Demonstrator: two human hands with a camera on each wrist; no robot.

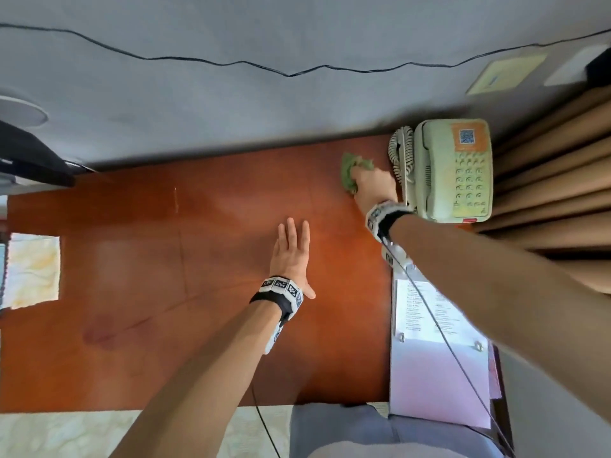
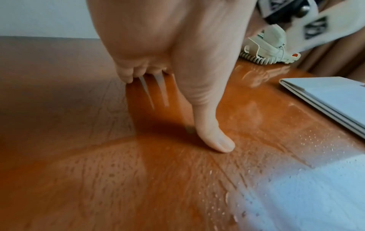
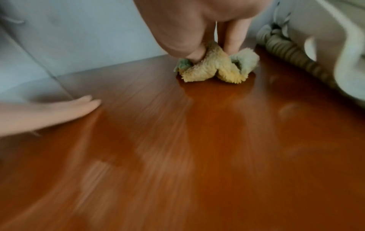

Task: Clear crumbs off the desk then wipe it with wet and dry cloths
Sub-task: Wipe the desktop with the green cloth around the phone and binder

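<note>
- Green-and-yellow fluffy cloth (image 3: 215, 65), bunched at the far right of the wet-sheened counter (image 1: 139, 266), just beside the phone (image 1: 453, 170) and its coiled cord (image 3: 292, 53).
- Soft, light, probably damp; best held in a bunch from above, with fingertips pressing down.
- Right hand (image 1: 372, 183) reaching far forward, grip closed around the cloth.
- Left hand (image 1: 291, 256) flat mid-counter, fingers straight, holding nothing.
- Pale cloth (image 1: 33, 269) lying at the left edge, untouched.

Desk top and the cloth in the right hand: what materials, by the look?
Desk top: likely wood-grain laminate or varnished wood, glossy orange-brown; it reflects light and beads droplets.
Cloth: fluffy pile, probably microfibre, green and yellow, bunched under the right hand.
</note>
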